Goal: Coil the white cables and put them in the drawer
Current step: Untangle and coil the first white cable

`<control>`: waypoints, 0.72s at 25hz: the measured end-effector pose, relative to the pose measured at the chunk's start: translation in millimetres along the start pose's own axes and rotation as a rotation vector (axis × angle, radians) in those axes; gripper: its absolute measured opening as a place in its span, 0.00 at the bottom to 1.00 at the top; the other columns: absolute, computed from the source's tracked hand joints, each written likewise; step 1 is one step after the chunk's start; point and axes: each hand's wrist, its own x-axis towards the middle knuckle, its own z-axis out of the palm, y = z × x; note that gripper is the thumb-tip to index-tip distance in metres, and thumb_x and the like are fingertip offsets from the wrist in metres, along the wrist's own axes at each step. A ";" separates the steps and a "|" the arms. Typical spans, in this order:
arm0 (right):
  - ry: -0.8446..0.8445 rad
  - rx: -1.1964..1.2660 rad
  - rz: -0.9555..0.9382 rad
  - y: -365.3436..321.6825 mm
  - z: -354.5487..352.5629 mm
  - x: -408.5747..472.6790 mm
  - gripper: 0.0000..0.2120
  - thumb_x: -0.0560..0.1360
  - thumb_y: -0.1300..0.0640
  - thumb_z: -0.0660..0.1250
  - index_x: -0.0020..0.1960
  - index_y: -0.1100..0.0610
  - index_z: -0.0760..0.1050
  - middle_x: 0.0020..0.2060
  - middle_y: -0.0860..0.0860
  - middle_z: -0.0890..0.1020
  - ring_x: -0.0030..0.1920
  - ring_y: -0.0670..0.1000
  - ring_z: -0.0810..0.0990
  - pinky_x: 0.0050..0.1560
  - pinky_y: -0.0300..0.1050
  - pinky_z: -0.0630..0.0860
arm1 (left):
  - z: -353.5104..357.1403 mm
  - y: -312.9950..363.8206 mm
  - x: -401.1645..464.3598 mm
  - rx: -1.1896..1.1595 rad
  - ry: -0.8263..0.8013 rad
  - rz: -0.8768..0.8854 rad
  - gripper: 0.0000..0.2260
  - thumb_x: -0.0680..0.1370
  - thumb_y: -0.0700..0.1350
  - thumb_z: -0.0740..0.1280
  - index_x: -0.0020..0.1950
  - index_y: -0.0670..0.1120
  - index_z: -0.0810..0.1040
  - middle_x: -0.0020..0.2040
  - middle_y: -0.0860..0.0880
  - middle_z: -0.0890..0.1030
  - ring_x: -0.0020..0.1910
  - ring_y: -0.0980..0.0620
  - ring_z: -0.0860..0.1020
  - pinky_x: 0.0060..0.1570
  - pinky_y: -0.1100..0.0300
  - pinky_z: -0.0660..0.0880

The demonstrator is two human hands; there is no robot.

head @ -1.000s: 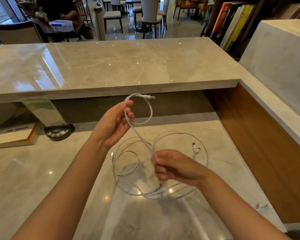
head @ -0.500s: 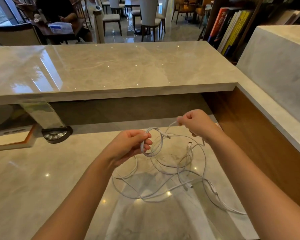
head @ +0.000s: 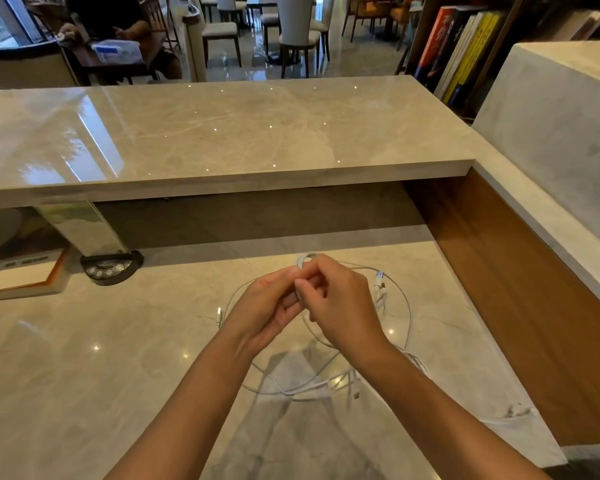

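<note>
Thin white cables (head: 302, 388) lie in a loose tangle on the lower marble desk (head: 84, 375). My left hand (head: 267, 308) and my right hand (head: 336, 299) meet above the tangle. Both pinch a small coil of white cable (head: 303, 259) whose loop sticks up between the fingertips. From the coil the cable runs down under my right hand to the tangle. One plug end (head: 380, 280) lies just right of my right hand, another (head: 219, 311) left of my left wrist. No drawer is in view.
A raised marble counter (head: 222, 140) runs across behind the desk. A wooden side panel (head: 516, 306) closes the right side. A round black socket unit (head: 110, 268) and a flat box (head: 21, 278) sit at the left. Books stand at the far right.
My right hand has come back left to meet my left hand, laying another turn onto the small coil. Both hands now sit together over the tangle.
</note>
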 end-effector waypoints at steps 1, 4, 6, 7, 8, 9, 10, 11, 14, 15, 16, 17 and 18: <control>0.000 -0.020 -0.027 0.5 3.5 -1.7 0.02 0.74 0.58 0.67 0.44 0.54 0.74 0.36 0.46 0.78 0.35 0.45 0.76 0.38 0.41 0.76 | 1.6 -0.1 -0.9 -0.037 -0.012 -0.002 0.10 0.79 0.38 0.58 0.51 0.37 0.78 0.42 0.43 0.85 0.43 0.51 0.84 0.42 0.61 0.81; -0.010 0.025 0.036 8.7 5.1 -7.8 0.06 0.73 0.53 0.69 0.44 0.51 0.71 0.36 0.44 0.77 0.35 0.42 0.75 0.36 0.34 0.71 | 0.3 3.5 2.2 -0.103 0.035 0.043 0.09 0.79 0.38 0.58 0.46 0.38 0.77 0.39 0.44 0.85 0.40 0.51 0.84 0.44 0.60 0.81; -0.092 0.107 0.079 23.5 -1.4 -11.6 0.04 0.73 0.54 0.68 0.42 0.49 0.74 0.33 0.44 0.77 0.33 0.43 0.74 0.36 0.36 0.72 | -5.8 8.0 5.2 -0.151 0.093 0.082 0.08 0.79 0.38 0.59 0.45 0.40 0.77 0.36 0.46 0.84 0.37 0.53 0.84 0.42 0.59 0.81; -0.181 0.148 0.083 31.3 -7.4 -11.1 0.04 0.74 0.56 0.67 0.41 0.48 0.75 0.31 0.45 0.77 0.32 0.43 0.75 0.37 0.38 0.73 | -8.9 10.4 5.5 -0.173 0.108 0.091 0.07 0.78 0.39 0.60 0.45 0.40 0.77 0.33 0.47 0.83 0.34 0.55 0.83 0.40 0.60 0.81; -0.288 0.155 0.071 39.6 -14.5 -9.2 0.06 0.75 0.57 0.66 0.41 0.48 0.77 0.30 0.45 0.78 0.32 0.43 0.75 0.37 0.39 0.74 | -12.5 12.3 5.5 -0.193 0.107 0.089 0.05 0.77 0.39 0.62 0.45 0.41 0.77 0.31 0.48 0.82 0.31 0.56 0.82 0.38 0.60 0.81; -0.398 0.129 0.059 46.9 -22.8 -6.2 0.07 0.76 0.57 0.65 0.41 0.49 0.79 0.30 0.44 0.78 0.32 0.43 0.76 0.37 0.40 0.74 | -15.0 14.9 4.4 -0.228 0.080 0.085 0.03 0.74 0.39 0.66 0.45 0.41 0.78 0.30 0.49 0.81 0.29 0.57 0.80 0.37 0.61 0.81; -0.496 0.087 0.057 53.4 -31.5 -1.6 0.08 0.76 0.57 0.64 0.42 0.50 0.80 0.29 0.43 0.78 0.32 0.42 0.75 0.37 0.39 0.74 | -17.9 17.3 3.5 -0.278 0.032 0.086 0.06 0.69 0.40 0.71 0.44 0.40 0.79 0.30 0.49 0.80 0.28 0.57 0.79 0.36 0.62 0.80; -0.574 0.037 0.058 58.5 -41.1 3.6 0.08 0.77 0.56 0.64 0.42 0.51 0.81 0.29 0.42 0.78 0.32 0.42 0.75 0.37 0.38 0.74 | -21.8 20.3 3.7 -0.320 -0.020 0.089 0.12 0.63 0.40 0.77 0.43 0.40 0.81 0.30 0.49 0.79 0.27 0.57 0.78 0.35 0.63 0.79; -0.729 -0.071 0.110 66.7 -73.5 20.0 0.08 0.76 0.54 0.66 0.41 0.54 0.81 0.28 0.44 0.78 0.29 0.40 0.74 0.35 0.33 0.72 | -31.8 33.7 2.2 -0.295 -0.120 0.087 0.17 0.55 0.42 0.82 0.40 0.41 0.83 0.30 0.50 0.78 0.26 0.59 0.76 0.29 0.66 0.77; -0.741 -0.094 0.139 66.8 -83.0 25.5 0.09 0.75 0.54 0.67 0.39 0.55 0.80 0.27 0.44 0.77 0.28 0.40 0.73 0.34 0.32 0.71 | -33.0 37.0 0.9 -0.235 -0.141 0.077 0.15 0.57 0.42 0.81 0.39 0.42 0.83 0.30 0.51 0.77 0.26 0.59 0.75 0.28 0.67 0.76; -0.719 -0.109 0.171 67.1 -90.4 32.3 0.10 0.74 0.53 0.68 0.35 0.55 0.79 0.25 0.44 0.76 0.26 0.40 0.72 0.34 0.33 0.70 | -31.9 39.6 -0.7 -0.144 -0.141 0.060 0.11 0.60 0.43 0.79 0.39 0.43 0.83 0.29 0.51 0.77 0.25 0.59 0.74 0.28 0.67 0.76; -0.682 -0.121 0.206 67.6 -95.5 40.3 0.12 0.73 0.52 0.69 0.32 0.54 0.78 0.24 0.44 0.76 0.27 0.41 0.72 0.34 0.35 0.71 | -29.9 40.3 -2.8 -0.050 -0.130 0.050 0.05 0.65 0.43 0.75 0.39 0.43 0.83 0.29 0.51 0.76 0.24 0.59 0.74 0.27 0.67 0.76; -0.661 -0.135 0.243 67.5 -98.1 48.2 0.13 0.72 0.51 0.70 0.31 0.55 0.76 0.24 0.45 0.75 0.28 0.43 0.72 0.36 0.37 0.72 | -27.8 38.9 -3.9 0.020 -0.118 0.046 0.04 0.70 0.42 0.69 0.38 0.43 0.82 0.29 0.50 0.76 0.24 0.59 0.73 0.27 0.67 0.75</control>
